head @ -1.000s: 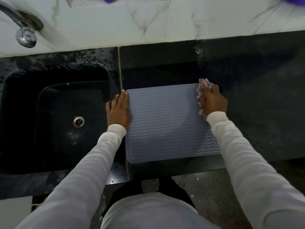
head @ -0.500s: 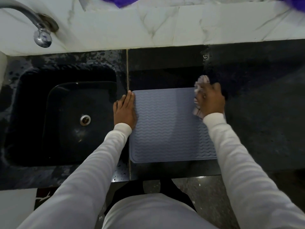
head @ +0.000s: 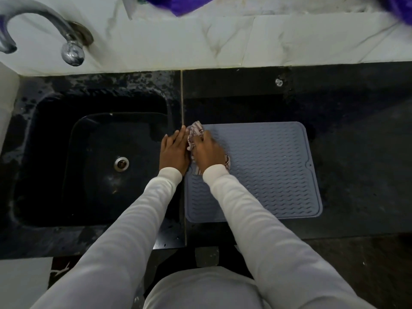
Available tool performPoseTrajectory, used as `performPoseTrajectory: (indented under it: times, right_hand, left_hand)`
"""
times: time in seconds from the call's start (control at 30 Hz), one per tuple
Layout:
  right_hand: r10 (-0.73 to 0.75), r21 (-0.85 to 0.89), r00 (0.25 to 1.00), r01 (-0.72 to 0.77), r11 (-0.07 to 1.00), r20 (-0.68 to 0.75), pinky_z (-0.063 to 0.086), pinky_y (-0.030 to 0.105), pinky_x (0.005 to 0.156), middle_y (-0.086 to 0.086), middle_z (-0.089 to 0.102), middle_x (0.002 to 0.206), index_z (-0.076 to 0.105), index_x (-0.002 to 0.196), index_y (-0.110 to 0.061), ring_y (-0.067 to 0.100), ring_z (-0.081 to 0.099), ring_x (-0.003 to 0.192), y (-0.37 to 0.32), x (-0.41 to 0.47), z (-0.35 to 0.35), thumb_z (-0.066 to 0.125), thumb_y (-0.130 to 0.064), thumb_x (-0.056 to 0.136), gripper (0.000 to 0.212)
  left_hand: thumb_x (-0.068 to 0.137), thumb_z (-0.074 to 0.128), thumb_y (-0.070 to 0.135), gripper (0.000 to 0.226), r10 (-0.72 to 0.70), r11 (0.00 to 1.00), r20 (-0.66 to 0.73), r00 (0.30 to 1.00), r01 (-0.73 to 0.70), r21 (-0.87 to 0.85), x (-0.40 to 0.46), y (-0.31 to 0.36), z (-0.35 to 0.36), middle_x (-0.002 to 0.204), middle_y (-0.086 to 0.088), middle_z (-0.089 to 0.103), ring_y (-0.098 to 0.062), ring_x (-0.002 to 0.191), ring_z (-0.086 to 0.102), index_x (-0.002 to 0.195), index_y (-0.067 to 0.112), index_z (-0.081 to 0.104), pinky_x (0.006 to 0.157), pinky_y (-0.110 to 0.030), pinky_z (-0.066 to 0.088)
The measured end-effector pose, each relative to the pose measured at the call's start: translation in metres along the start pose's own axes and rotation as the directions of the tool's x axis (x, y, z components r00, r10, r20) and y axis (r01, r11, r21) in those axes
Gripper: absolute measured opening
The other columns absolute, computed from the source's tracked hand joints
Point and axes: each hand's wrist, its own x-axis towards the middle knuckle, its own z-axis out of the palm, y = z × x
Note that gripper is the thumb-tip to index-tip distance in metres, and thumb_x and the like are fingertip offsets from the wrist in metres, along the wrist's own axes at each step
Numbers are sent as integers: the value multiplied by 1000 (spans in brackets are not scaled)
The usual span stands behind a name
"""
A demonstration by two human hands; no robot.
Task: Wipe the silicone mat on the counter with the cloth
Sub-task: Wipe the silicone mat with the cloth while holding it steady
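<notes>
Tap (head: pixel 73 49): at about ten o'clock from the hands, fixed to the pale marble wall (head: pixel 289 36), spout hanging over the basin; it looks shut off, no water visible.
Sink (head: pixel 44 152): dark basin at nine o'clock of the mat, metal drain (head: pixel 121 163) in its floor; droplets speckle the rim, so the wet side is handy for rinsing.
Left hand (head: pixel 174 152): flat, fingers together and stretched out, lying along the mat's left edge by the seam in the counter; I'd judge it is pinning the mat so it won't slide under the rubbing.
Cloth (head: pixel 196 131): striped rag, bunched up, poking out past the knuckles at twelve o'clock and showing again by the wrist.
Right hand (head: pixel 208 152): fingers curled and closed over the cloth, pressing it down at the mat's far left corner, touching or just beside the left hand.
Mat (head: pixel 267 170): grey, wavy-ribbed, lying flat on the black counter (head: pixel 356 152) just right of the sink, near edge close to the counter's front; most of it lies open at three o'clock of the hands.
Counter: dark stone, dim light, a small pale speck (head: pixel 279 82) at one o'clock.
Room: something purple (head: pixel 178 3) sits on the ledge above the wall, cut off by the frame.
</notes>
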Motion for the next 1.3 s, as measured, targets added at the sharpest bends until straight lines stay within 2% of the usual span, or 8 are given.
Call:
performPoseTrajectory:
  times: [0.2,0.4,0.53,0.8,0.97,1.1,1.2,1.3]
  right_hand:
    - [128,41,990,-126,991,-62,50,38,73,12,49,125,53,130,-23,33,62,91,72,5,-10,49,-22,95,35]
    - [256,64,957,-249,966,-134,48,36,73,11,56,118,58,125,-30,34,60,93,157,-8,-42,53,-22,89,37]
    - [402,67,900,-396,916,-171,50,43,72,18,53,116,58,123,-17,40,61,84,210,-18,-59,49,-30,93,34]
    - [458,3,857,-471,882,-233,49,48,68,18,49,109,64,111,-19,45,58,76,272,-26,-79,58,-28,86,27]
    - [462,-31,860,-479,877,-218,49,49,67,20,47,112,61,113,-14,45,57,75,267,-28,-84,57,-25,88,27]
    - [464,86,854,-458,885,-235,47,42,72,18,49,117,61,118,-15,42,58,86,237,-24,-85,59,-26,87,33]
    - [327,259,907,-259,930,-265,44,28,70,12,55,112,63,117,-22,30,60,89,171,-18,-76,60,-22,88,30]
    - [118,347,975,-46,937,-190,49,31,69,5,55,110,63,118,-26,21,59,87,89,-7,-54,59,-20,88,32]
  left_hand:
    - [98,49,25,74,18,983,65,998,-29,179,-1,-3,11,164,0,7,-23,147,21,157,17,4,122,-47,4]
    - [98,43,22,69,28,975,66,997,-41,218,-1,0,10,164,-2,9,-26,147,21,157,15,6,122,-48,3]
    - [96,46,25,73,17,972,70,997,-33,233,-1,2,9,164,-3,9,-26,148,19,156,14,7,122,-48,2]
    - [94,37,22,67,38,980,34,999,-44,192,-2,3,9,163,-5,17,-29,146,23,156,13,13,122,-48,3]
    - [95,42,25,70,27,978,49,998,-37,208,0,2,9,163,-4,13,-27,147,20,156,15,9,122,-49,2]
    - [101,35,23,61,24,980,19,1000,-27,197,-1,2,12,163,-3,14,-27,147,22,156,15,11,122,-49,3]
    - [104,28,25,56,17,985,0,1000,-17,172,-1,3,11,163,-1,14,-26,147,21,157,17,11,122,-48,1]
    - [105,24,28,54,6,992,-2,1000,-6,129,0,2,10,163,3,15,-23,147,21,157,21,12,122,-47,-1]
